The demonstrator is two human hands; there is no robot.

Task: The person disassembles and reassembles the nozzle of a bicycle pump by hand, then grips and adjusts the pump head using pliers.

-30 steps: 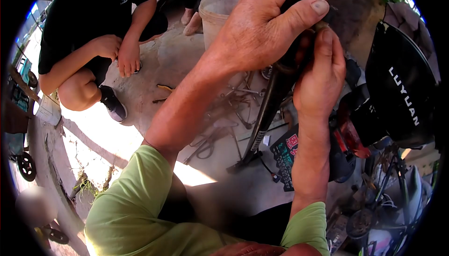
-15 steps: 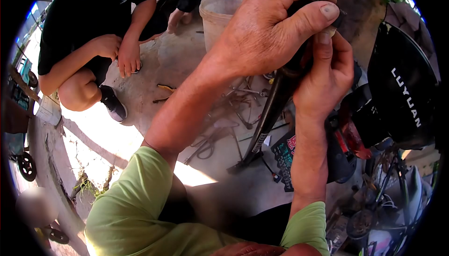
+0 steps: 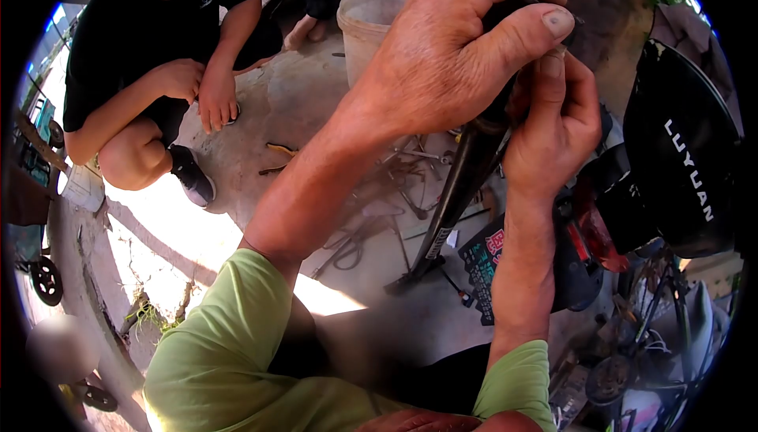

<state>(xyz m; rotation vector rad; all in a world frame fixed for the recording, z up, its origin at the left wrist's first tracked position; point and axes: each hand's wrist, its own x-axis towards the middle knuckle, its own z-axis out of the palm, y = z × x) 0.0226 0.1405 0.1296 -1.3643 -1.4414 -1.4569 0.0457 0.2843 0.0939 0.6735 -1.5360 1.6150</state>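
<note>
A long black tube with a white label near its lower end stands tilted in front of me, its foot by the ground. My left hand is wrapped over the top of it, thumb stretched along the upper end. Just below that thumb, my right hand pinches with thumb and curled fingers at the same end. What sits in this pinch is hidden by the fingertips. Most of the tube's top is covered by my hands.
A crouching person in a black shirt is at the left, near a whitish bucket. Several tools, including yellow-handled pliers, lie on the concrete. To the right stand a black LUYUAN part and a printed dark sheet.
My right hand has shifted slightly up and to the right, its thumb tip now closer under the left thumb. The left hand and tube stay almost in place.
</note>
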